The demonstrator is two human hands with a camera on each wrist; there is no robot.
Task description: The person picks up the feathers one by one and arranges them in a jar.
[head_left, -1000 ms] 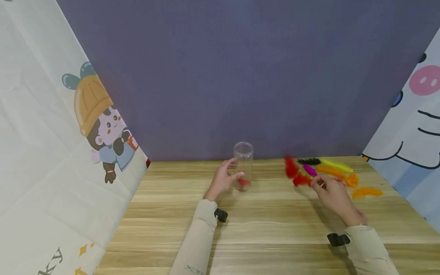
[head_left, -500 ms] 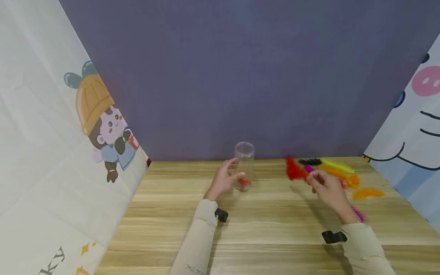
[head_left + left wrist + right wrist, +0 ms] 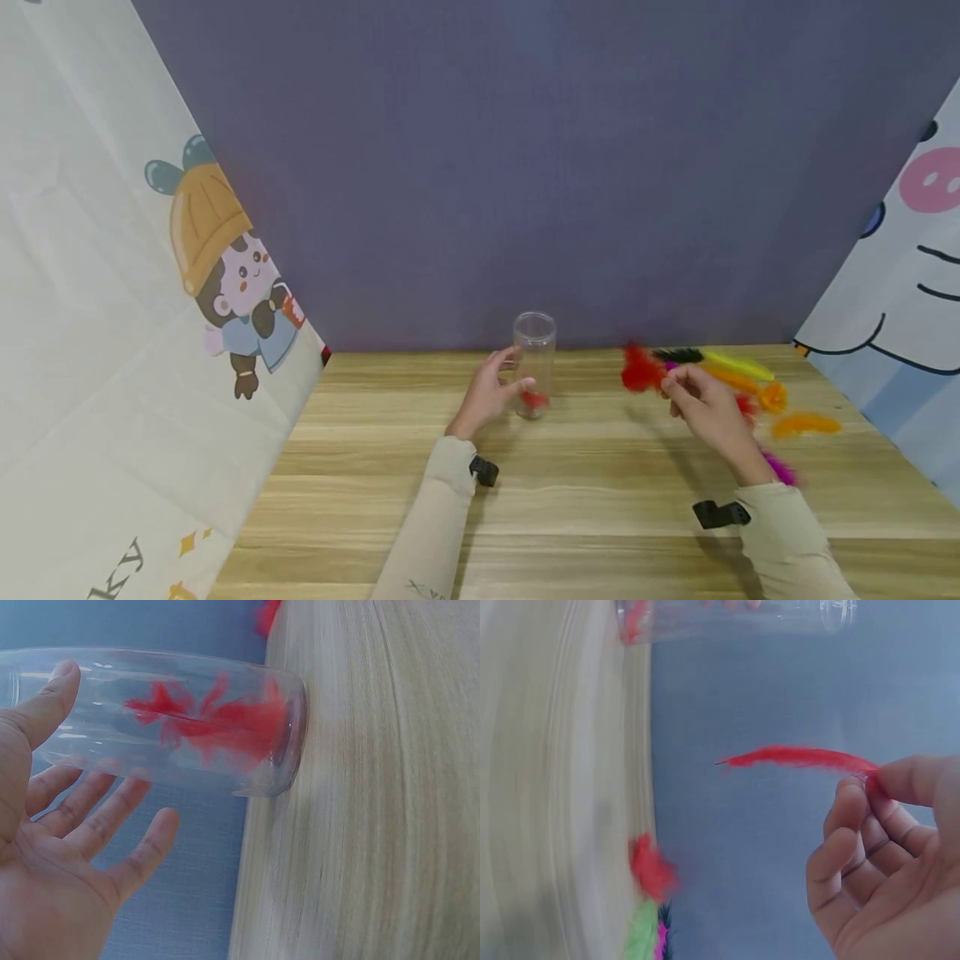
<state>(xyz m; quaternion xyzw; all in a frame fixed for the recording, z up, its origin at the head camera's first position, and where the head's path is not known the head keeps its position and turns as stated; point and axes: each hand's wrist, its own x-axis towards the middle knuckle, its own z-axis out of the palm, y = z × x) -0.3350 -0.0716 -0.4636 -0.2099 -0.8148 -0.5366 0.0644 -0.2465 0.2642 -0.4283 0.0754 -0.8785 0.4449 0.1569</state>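
Note:
A clear cylindrical jar stands upright near the table's back edge, with a red feather lying inside toward its bottom. My left hand holds the jar from its left side, thumb in front and fingertips behind, as the left wrist view shows. Right of the jar, my right hand pinches another red feather by one end between thumb and fingers. That feather hangs above the table, its thin quill tip pointing down at the wood. Beyond it, one more red feather lies on the table.
Beside the right hand lie black, yellow and orange feathers, with a magenta feather by the wrist. A green feather shows in the right wrist view. A dark panel rises behind the table.
My right hand has pinched a red feather out of the pile, lifted it and drifted slightly left. The left hand stays at the jar.

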